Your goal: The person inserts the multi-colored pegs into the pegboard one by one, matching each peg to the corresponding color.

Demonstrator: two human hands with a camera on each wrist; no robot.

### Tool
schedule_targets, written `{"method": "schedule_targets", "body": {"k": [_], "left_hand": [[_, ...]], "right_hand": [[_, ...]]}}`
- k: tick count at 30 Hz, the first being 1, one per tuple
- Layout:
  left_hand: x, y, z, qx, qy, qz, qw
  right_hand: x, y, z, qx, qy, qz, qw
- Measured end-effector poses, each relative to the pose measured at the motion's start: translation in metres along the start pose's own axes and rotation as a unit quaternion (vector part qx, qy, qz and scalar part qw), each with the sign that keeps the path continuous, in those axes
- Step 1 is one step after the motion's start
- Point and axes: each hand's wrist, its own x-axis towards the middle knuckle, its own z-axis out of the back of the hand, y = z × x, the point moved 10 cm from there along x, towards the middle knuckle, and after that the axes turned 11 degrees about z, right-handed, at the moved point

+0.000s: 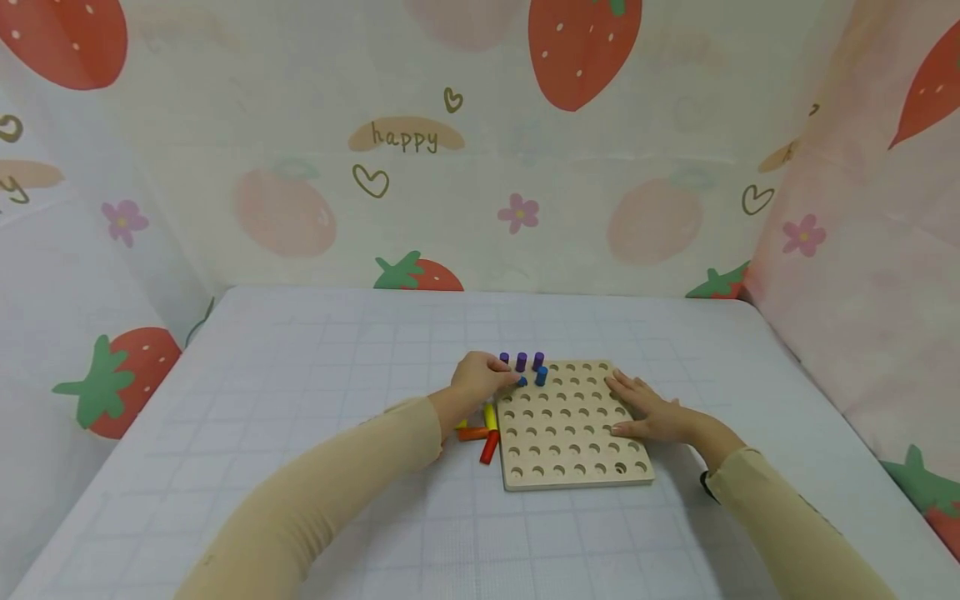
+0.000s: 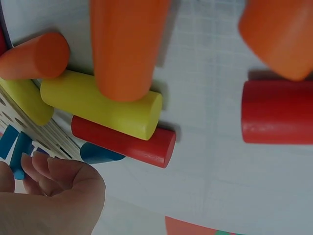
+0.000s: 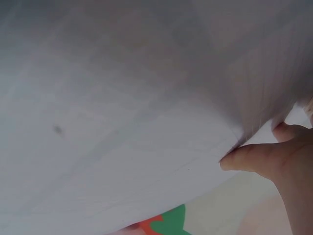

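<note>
A square wooden pegboard with rows of round holes lies on the table. Between its thumb and fingers, my left hand pinches a blue peg over the board's far left part; whether the peg sits in a hole I cannot tell. Beside it another blue peg stands upright. Three purple pegs, one of them the middle purple peg, stand along the far row. My right hand rests on the board's right edge with fingers spread.
Left of the board lie loose pegs: a red peg, an orange peg, a yellow peg and others. A loose blue peg shows in the left wrist view. Strawberry-print cloth hangs behind the white table.
</note>
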Motion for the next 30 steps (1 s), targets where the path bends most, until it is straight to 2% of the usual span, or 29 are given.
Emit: {"method": "schedule_targets", "body": {"k": [13,30], "left_hand": [[-0.0028,-0.0063,-0.0017,-0.005,-0.008,-0.03,0.9995],[-0.0031,-0.0012,-0.0096,-0.051,0.029,0.006,0.9982]], "right_hand": [[0.0019,-0.0033,-0.0007,-0.003,-0.001,-0.005,1.0],[0.0012,0.0006,-0.0006,-0.001,0.0,-0.007,1.0]]}}
